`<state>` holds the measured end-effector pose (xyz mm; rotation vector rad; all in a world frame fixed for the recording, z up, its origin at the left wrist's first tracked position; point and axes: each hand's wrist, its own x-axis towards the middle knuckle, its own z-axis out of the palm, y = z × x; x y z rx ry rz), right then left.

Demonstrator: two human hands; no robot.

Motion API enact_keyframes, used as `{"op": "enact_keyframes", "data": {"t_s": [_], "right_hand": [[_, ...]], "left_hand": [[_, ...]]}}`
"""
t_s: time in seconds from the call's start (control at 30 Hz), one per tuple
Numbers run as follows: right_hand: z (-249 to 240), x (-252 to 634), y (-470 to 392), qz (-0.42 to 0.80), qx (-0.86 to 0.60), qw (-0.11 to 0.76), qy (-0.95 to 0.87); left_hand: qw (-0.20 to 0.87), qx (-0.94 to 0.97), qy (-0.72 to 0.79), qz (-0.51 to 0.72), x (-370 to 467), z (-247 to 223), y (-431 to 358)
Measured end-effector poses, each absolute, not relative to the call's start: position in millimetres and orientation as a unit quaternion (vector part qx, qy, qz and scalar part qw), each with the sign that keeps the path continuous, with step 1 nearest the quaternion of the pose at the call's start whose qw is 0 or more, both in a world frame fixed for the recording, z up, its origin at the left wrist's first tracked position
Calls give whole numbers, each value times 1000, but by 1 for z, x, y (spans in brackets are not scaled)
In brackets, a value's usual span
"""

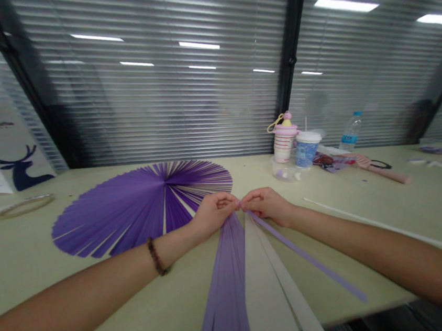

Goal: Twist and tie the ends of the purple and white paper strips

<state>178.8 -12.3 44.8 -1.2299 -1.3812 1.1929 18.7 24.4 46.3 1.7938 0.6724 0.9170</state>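
Observation:
My left hand (pixel 217 213) pinches the gathered top of a bundle of light purple strips (pixel 228 286), which fan down toward the table's front edge. Right beside it, nearly touching, my right hand (pixel 268 206) is closed in a pinch on a single light purple strip (pixel 309 258) that trails down to the right. White strips (pixel 264 287) hang between the two, gathered at the same point. Fingertips hide where the strips meet. Behind my left hand lies a large round fan of darker purple strips (pixel 131 212), spread flat on the table.
Toward the back right stand a striped cup (pixel 283 146), a blue paper cup (pixel 307 149) and a water bottle (pixel 350 132). A long thin white strip (pixel 372 220) lies beyond my right forearm. At left are a ring-shaped band (pixel 23 205) and a deer-printed bag (pixel 21 139).

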Motion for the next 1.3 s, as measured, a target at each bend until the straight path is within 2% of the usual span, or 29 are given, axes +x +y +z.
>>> {"op": "enact_keyframes", "data": {"t_s": [1.3], "right_hand": [[48, 180, -13, 477, -493, 466, -559]], "left_hand": [[485, 745, 291, 354, 18, 41, 28]]}}
